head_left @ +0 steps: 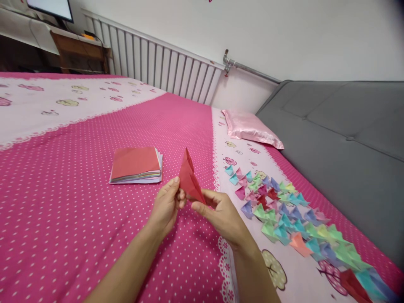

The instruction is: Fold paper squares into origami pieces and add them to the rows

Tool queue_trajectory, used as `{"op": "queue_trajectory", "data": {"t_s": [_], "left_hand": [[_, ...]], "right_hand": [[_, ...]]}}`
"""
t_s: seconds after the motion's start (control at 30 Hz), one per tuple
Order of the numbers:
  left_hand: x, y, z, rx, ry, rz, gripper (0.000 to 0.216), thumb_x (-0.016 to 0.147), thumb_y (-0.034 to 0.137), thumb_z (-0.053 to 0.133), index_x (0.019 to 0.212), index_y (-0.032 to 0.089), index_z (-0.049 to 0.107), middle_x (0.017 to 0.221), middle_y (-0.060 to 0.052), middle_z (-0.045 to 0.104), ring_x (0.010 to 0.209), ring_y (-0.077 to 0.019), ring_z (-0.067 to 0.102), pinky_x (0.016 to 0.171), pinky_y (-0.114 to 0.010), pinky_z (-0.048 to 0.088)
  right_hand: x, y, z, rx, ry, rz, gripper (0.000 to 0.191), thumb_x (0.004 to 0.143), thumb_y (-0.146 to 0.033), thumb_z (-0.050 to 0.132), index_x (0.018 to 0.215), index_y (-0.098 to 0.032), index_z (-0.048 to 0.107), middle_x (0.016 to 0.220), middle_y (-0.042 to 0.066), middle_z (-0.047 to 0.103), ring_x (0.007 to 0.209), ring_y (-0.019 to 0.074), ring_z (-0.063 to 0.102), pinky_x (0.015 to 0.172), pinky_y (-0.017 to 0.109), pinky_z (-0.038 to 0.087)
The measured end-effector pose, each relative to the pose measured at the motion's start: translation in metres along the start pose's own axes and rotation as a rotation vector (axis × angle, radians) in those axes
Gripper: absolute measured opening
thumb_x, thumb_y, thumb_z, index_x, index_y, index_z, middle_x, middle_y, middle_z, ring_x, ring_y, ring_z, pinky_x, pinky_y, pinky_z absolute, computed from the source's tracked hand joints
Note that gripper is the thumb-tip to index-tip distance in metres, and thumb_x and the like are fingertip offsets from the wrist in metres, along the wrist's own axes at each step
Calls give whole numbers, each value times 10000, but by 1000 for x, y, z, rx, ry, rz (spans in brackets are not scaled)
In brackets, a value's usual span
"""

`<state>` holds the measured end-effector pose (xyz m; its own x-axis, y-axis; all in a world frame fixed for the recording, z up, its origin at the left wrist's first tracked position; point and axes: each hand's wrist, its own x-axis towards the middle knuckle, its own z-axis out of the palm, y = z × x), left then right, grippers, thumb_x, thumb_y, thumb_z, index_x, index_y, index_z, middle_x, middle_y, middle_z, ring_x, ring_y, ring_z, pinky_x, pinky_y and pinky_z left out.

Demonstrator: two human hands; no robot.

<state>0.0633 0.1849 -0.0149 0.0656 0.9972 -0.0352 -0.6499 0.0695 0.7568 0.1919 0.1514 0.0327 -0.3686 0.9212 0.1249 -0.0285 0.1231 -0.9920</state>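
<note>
A red sheet of folded paper (pixel 190 179), shaped roughly like a triangle with a pointed top, is held up between both hands above the bed. My left hand (pixel 168 202) pinches its left edge between thumb and fingers. On the lower right corner, my right hand (pixel 221 212) grips with the thumb in front and fingers behind. To the left lies a stack of coloured square paper (pixel 135 163), a red sheet on top. Many small folded paper boats (pixel 284 223) in several colours spread over the bed to the right.
The bed has a pink dotted cover (pixel 78 210) with pale printed bands. A pink satin pillow (pixel 251 128) rests by the grey padded headboard (pixel 341 118). Behind are a white radiator (pixel 158 54) with a pipe and a desk (pixel 78 48) bearing a monitor (pixel 52 7).
</note>
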Motion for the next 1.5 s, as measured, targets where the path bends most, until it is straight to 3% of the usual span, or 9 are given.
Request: {"op": "queue_trajectory", "data": {"t_s": [0.17,0.4,0.57,0.8,1.3,1.5], "left_hand": [[-1,-2,-1,115,74,32,272,771,400,564,662,162,493,492,73,420,402,-42,319,379,-150,251],[-7,-8,0,280,-20,33,323,783,464,517,663,164,504,528,62,419,450,-58,346,439,-176,291],[-8,-9,0,393,-105,52,359,794,491,479,631,173,455,531,60,389,461,-72,350,454,-193,305],[-7,-9,0,476,-218,40,382,787,514,469,606,179,437,499,58,396,459,-80,363,460,-201,300],[-7,-10,0,487,-218,44,356,802,489,458,623,181,460,510,57,388,449,-77,348,445,-204,292],[-7,-11,1,537,-183,69,377,810,498,432,604,183,406,503,69,360,429,-71,322,424,-195,277]], "right_hand": [[-3,3,-7,91,19,106,512,667,-359,709,1130,-198,561,1122,83,612,1019,207,568,928,375,406],[-1,1,-5,122,252,116,455,708,-345,674,1114,-218,514,1152,74,583,964,181,591,857,333,435],[0,-1,-4,168,339,82,386,738,-359,640,1079,-214,533,1129,72,590,986,185,575,775,287,448],[1,0,-9,245,357,25,340,765,-338,619,1065,-200,540,1071,70,611,945,180,584,810,308,457],[1,3,-9,257,344,18,277,777,-306,591,1039,-215,578,1035,52,637,899,180,603,804,322,472],[2,3,-8,157,366,-1,273,766,-226,571,1038,-201,564,1077,50,622,994,177,570,906,327,423]]}}
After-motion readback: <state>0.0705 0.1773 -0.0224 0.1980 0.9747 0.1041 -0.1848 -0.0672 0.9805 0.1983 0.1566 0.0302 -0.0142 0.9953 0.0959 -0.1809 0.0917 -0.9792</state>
